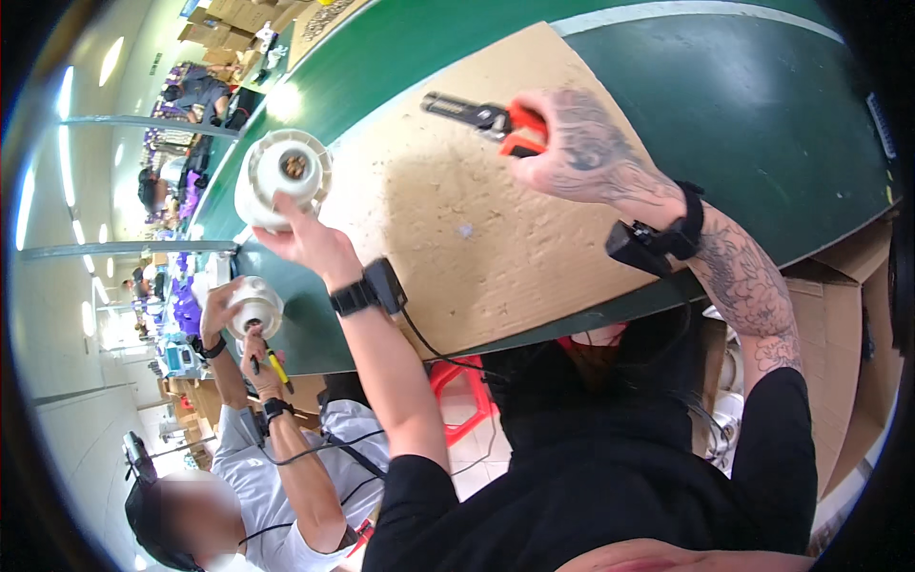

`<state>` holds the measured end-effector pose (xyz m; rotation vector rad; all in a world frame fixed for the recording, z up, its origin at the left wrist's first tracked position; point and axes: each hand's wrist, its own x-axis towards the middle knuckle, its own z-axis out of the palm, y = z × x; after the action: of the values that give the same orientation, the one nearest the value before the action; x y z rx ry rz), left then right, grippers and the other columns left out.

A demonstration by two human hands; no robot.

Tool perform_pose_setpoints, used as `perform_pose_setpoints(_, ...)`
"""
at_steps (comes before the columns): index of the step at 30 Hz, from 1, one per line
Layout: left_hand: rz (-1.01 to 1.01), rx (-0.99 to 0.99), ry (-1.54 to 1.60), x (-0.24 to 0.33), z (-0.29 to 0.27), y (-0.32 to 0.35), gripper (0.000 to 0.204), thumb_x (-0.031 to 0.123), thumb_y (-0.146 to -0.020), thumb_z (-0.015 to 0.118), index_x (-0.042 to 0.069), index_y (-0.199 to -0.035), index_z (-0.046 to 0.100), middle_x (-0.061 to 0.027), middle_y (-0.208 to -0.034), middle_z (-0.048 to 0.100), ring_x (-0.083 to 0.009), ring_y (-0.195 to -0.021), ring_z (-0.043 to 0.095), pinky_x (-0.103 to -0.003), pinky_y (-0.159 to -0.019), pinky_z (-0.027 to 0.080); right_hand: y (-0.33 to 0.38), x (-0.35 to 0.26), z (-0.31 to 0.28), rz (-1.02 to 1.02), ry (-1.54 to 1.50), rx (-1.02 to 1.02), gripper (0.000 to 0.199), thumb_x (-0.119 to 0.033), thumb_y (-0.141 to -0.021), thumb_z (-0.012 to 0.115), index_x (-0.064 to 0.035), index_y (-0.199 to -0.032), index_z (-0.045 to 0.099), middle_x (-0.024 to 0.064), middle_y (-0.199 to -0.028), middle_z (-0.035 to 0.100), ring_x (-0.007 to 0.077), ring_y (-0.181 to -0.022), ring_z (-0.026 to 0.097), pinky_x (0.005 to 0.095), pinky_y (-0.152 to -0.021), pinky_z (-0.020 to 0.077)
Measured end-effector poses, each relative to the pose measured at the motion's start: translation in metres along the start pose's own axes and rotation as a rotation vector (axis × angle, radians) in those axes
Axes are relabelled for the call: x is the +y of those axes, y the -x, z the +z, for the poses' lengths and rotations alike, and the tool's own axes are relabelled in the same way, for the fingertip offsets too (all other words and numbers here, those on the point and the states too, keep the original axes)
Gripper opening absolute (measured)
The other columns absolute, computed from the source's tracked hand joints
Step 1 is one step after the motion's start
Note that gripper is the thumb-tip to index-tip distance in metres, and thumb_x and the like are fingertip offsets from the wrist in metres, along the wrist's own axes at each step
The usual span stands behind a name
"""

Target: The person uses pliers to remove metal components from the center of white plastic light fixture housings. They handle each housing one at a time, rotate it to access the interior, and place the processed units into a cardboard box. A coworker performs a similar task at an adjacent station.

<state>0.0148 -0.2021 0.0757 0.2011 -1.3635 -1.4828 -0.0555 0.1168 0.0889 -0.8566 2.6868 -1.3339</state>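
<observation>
head view, nearest the lens, shows the person's black sleeves and two forearms rising from the lower edge, each with a black wrist strap carrying a small black box and a cable. a red plastic stool [464, 381] stands on the floor below the bench edge, between the arms.

the left hand [310, 238] is closed around the base of a white round plastic housing [282, 178], lifted above the left end of the bench, its open mouth turned toward the camera with a small brownish part visible deep inside. the right hand [581, 148], tattooed, is curled shut around the red handles of a pair of pliers [486, 119], whose dark nose points left and hovers over a cardboard sheet [477, 219]. the two hands are well apart.

the cardboard lies flat on a green bench [743, 114] that runs away toward the upper left.

to the lower left a co-worker in a grey shirt holds a second white housing [254, 305] in one hand and a yellow-handled tool [276, 367] in the other. farther off along the bench line, more people sit amid purple items and stacked brown cartons [229, 24].
</observation>
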Motion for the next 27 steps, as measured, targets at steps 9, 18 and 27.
perform_pose_setpoints(9, -0.526, -0.270, 0.160, -0.011, 0.035, 0.045, 0.042, 0.008, -0.096, 0.067, 0.008, -0.135, 0.050, -0.0072, -0.121, 0.065, -0.0173, -0.109, 0.064, -0.033, -0.093, 0.053, -0.012, 0.019, 0.011, 0.010, -0.252, 0.086, 0.061, -0.039, -0.072, 0.076, -0.0050, -0.117, 0.053, 0.0096, -0.098, 0.058, 0.0217, -0.092, 0.058, 0.0375, -0.082, 0.0447)
perform_pose_setpoints(18, -0.786, -0.383, 0.277, -0.004, 0.038, 0.050, 0.038, 0.015, -0.101, 0.061, 0.010, -0.136, 0.050, -0.0051, -0.125, 0.063, -0.0183, -0.111, 0.065, -0.039, -0.091, 0.056, -0.013, 0.012, -0.016, 0.334, -0.834, -0.366, 0.081, -0.030, -0.074, 0.073, -0.0052, -0.143, 0.038, 0.0004, -0.105, 0.042, 0.0115, -0.103, 0.040, 0.0271, -0.095, 0.0279)
perform_pose_setpoints(27, -0.913, -0.429, 0.285, -0.008, 0.039, 0.055, 0.047, 0.023, -0.100, 0.064, 0.008, -0.141, 0.047, -0.0075, -0.125, 0.062, -0.0191, -0.112, 0.064, -0.038, -0.089, 0.057, -0.035, 0.009, -0.038, -0.369, 0.175, 0.285, 0.052, -0.012, -0.078, 0.070, -0.0051, -0.128, 0.059, 0.0142, -0.113, 0.065, 0.0308, -0.098, 0.063, 0.0386, -0.093, 0.0497)
